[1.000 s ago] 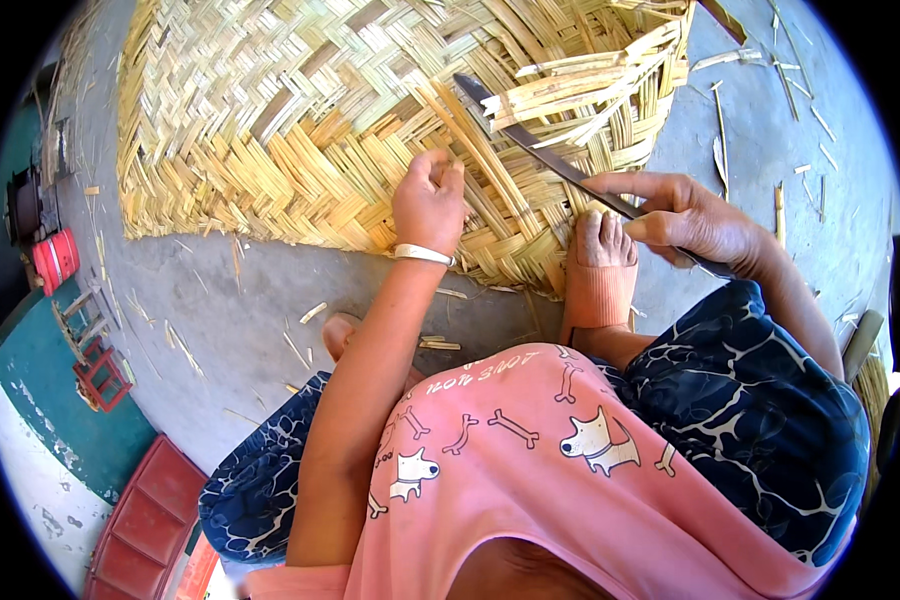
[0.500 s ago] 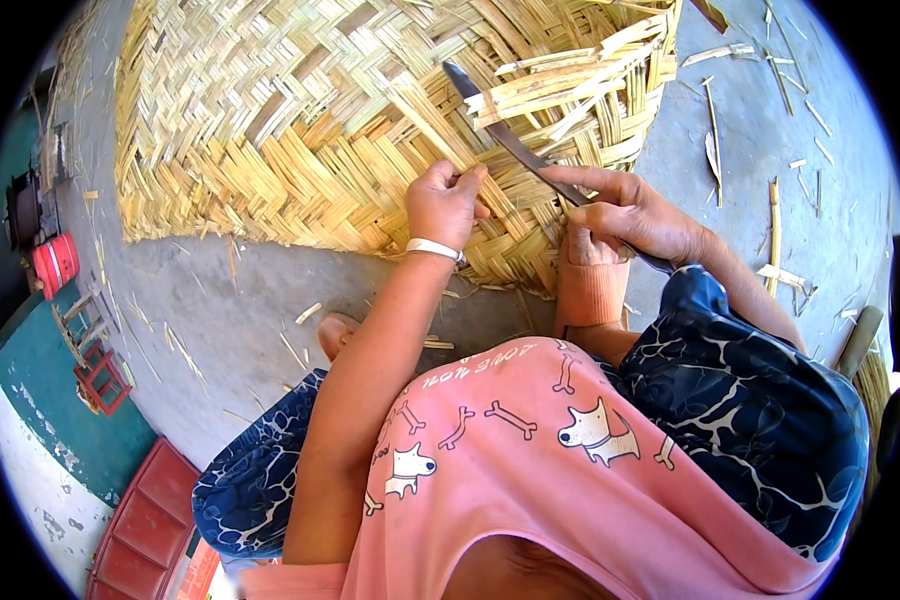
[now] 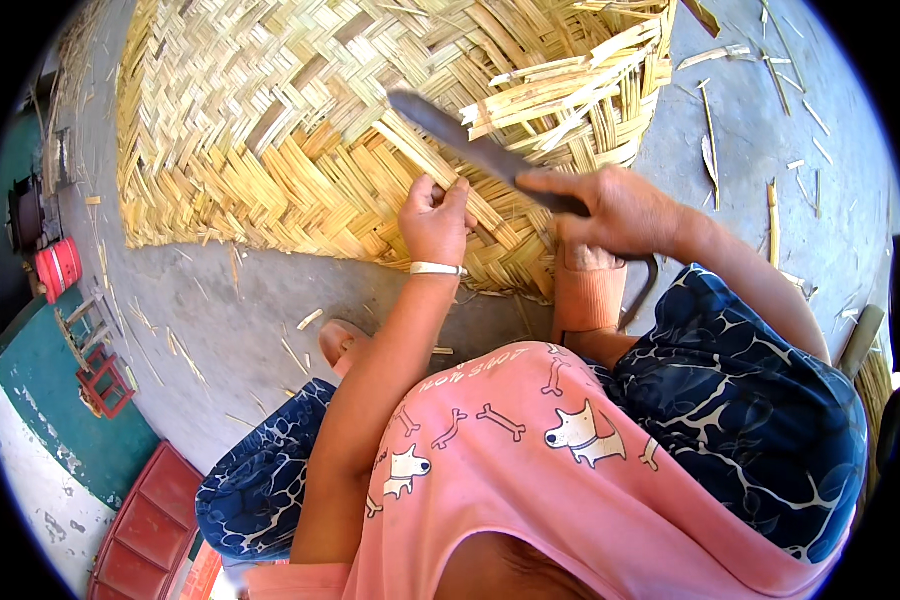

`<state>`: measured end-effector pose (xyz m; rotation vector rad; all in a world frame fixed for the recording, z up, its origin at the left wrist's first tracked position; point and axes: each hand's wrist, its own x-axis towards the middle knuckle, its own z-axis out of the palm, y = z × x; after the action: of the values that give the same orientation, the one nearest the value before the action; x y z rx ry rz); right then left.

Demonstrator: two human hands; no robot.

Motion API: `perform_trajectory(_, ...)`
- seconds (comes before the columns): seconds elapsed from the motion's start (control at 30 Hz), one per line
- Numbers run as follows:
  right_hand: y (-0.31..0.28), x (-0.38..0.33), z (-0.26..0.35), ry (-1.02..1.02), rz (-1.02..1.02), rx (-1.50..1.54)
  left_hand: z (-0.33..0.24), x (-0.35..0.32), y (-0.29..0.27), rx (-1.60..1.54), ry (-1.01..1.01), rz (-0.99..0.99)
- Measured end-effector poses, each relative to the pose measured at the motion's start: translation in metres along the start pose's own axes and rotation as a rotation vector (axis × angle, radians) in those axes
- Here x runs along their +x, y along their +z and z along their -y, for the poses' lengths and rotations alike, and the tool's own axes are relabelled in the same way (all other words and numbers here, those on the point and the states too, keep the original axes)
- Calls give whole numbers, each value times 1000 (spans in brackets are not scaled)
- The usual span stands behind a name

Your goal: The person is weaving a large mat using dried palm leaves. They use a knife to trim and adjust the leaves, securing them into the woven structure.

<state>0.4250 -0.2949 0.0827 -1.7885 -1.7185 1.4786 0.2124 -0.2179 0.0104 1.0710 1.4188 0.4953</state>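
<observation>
A large woven mat [image 3: 260,120] of pale yellow reed strips lies on the floor before me. At its near part my left hand [image 3: 435,222] pinches a flat reed strip [image 3: 415,148] that runs slantwise over the weave. My right hand [image 3: 610,212] grips a long dark knife [image 3: 470,145], its fingers wrapped round it. The blade points up and left above the mat, crossing over the strip's far end; a thin curved tail hangs below the hand. My right foot [image 3: 590,275] rests on the mat's near edge, partly under the right hand.
Folded loose strips [image 3: 570,85] stick up at the mat's right side. Cut reed scraps [image 3: 710,140] litter the grey floor. On the left are a red bag [image 3: 58,268], a small red stool [image 3: 105,382] and a dark red panel [image 3: 145,510].
The knife has swung left and its broad side now shows. My right hand has changed from outstretched fingers to a closed grip. My left hand has moved slightly down and left.
</observation>
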Motion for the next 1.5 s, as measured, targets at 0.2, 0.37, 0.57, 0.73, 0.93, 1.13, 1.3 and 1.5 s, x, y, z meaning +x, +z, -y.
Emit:
perform_trajectory(0.2,11,-37,14,175,171,306,2,4,-1,-93,-62,-3)
perform_trajectory(0.37,2,-41,20,203,213,249,2,4,-5,-117,-55,64)
perform_trajectory(0.57,6,-28,21,200,174,79,-8,3,-14,-151,-139,123)
perform_trajectory(0.73,53,-12,0,122,-63,-48,-20,3,-18,-149,-227,173)
perform_trajectory(0.93,66,-2,-3,150,-101,-14,-25,0,-20,-125,-287,224)
perform_trajectory(1.13,64,-8,-2,70,-159,0,-28,2,-22,-160,-395,161)
perform_trajectory(1.3,81,-16,-12,50,-225,-89,-22,6,-25,-216,-419,171)
perform_trajectory(1.5,74,2,-5,119,-144,-32,-26,2,-28,-239,-436,274)
